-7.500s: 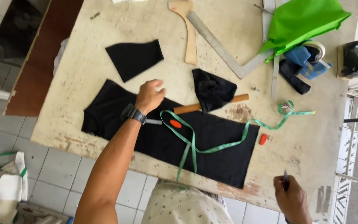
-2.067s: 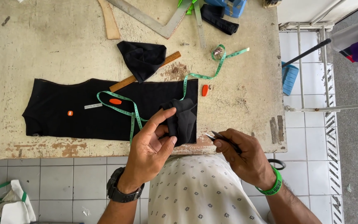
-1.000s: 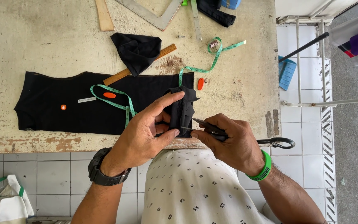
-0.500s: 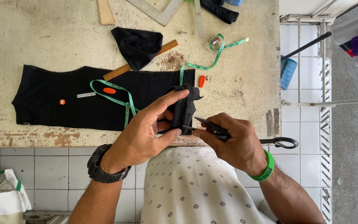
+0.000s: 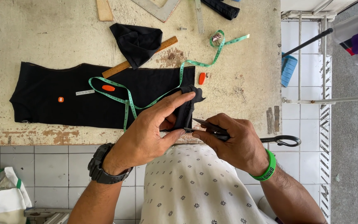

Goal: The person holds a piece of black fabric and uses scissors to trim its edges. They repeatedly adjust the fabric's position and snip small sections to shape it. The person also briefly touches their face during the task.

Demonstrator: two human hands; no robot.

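Note:
My left hand (image 5: 154,132) pinches a small folded piece of black fabric (image 5: 186,108) above the table's near edge. Gripping black scissors (image 5: 212,128), my right hand (image 5: 233,141) has the blades open at the lower edge of that piece; the scissor handles (image 5: 282,140) stick out to the right. A long black fabric panel (image 5: 75,97) lies flat on the worn table (image 5: 237,74), with a green measuring tape (image 5: 154,99) looped over it and two orange chalk pieces (image 5: 108,88) on it.
Another black fabric scrap (image 5: 137,39) lies on a wooden ruler (image 5: 166,43). An orange chalk (image 5: 201,78) sits by the panel's right end. A metal square (image 5: 158,8) lies at the far edge. A white rack (image 5: 311,54) stands on the right.
My left hand left the flat panel, picked up the small black piece and brought it to the table's near edge. My right hand brought the scissors to it; the view shifted slightly.

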